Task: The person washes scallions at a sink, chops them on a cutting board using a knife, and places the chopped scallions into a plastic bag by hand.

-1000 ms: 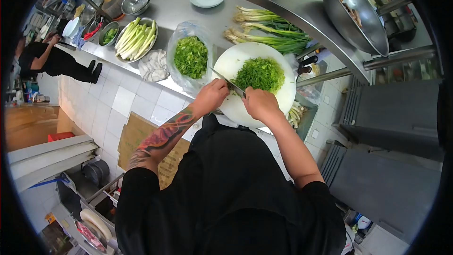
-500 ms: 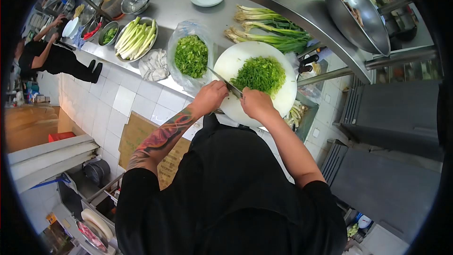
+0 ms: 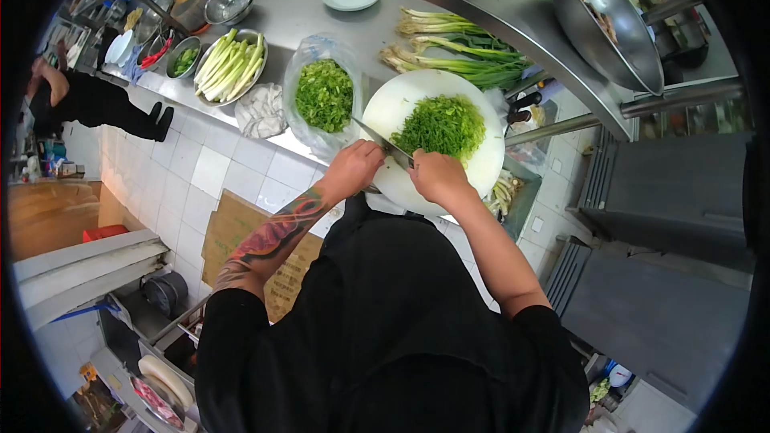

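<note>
My right hand [image 3: 439,178] is closed around the handle of a kitchen knife [image 3: 391,143], whose blade points up and left over the left part of a round white cutting board [image 3: 385,107]. My left hand [image 3: 358,167] is at the board's left edge, fingers curled together against the near side of the blade; what they pinch, if anything, is hidden. Right of the blade lies a heap of finely chopped scallion greens [image 3: 443,128]. Beside the board on the left, a clear plastic bag [image 3: 298,72] holds more chopped scallions [image 3: 325,96].
Whole scallions [image 3: 461,48] lie behind the board. To the left are a crumpled cloth [image 3: 261,111] and a metal bowl of scallion stalks [image 3: 231,66]. A steel shelf [image 3: 481,0] crosses overhead, carrying a large wok [image 3: 605,24]. Another person [image 3: 88,96] stands at far left.
My left hand has shifted slightly left along the blade. The knife and my right hand stay nearly in place. At far left, the other person's arms have drawn in.
</note>
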Motion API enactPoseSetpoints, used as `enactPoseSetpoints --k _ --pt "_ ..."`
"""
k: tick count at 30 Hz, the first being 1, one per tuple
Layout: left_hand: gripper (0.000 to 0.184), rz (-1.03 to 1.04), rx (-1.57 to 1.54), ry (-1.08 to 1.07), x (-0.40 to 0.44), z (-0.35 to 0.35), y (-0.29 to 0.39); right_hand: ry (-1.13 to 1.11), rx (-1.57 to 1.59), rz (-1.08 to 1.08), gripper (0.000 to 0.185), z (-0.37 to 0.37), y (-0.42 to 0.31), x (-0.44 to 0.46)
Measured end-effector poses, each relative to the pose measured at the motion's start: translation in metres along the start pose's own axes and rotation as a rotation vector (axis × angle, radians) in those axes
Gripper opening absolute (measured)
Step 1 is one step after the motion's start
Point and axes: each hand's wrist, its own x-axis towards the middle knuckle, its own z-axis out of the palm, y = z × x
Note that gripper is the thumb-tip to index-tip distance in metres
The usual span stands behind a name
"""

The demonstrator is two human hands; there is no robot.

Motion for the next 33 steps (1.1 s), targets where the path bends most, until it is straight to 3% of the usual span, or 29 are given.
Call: enactPoseSetpoints --k 19,21,22,24,27,30,33 --pt "0.009 0.004 -0.031 -0.022 -0.006 -0.009 0.007 -0.009 0.018 0.020 0.027 0.003 0.001 0.008" --pt "0.010 -0.009 -0.031 -0.021 -0.010 -0.001 0.006 -0.228 0.160 0.158 0.028 -0.033 -0.001 0.001" --pt "0.010 -0.010 -0.029 -0.017 -0.005 0.002 0.005 -0.226 0.156 0.155 0.028 -0.029 0.005 0.002" --pt "0.008 -0.050 0.011 -0.031 0.005 0.010 0.004 0.047 -0.010 0.078 0.028 -0.008 0.018 -0.002" --pt "0.007 -0.008 -0.007 -0.013 0.012 0.018 -0.003 0.022 -0.051 0.035 0.024 -0.017 0.003 -0.017" --pt "0.007 0.004 0.022 -0.037 0.010 0.014 -0.002 0.032 -0.064 0.045 0.019 0.019 0.009 0.001" --pt "0.008 0.033 -0.004 -0.054 0.010 0.005 0.002 0.031 -0.025 0.010 0.017 -0.008 -0.005 -0.014"
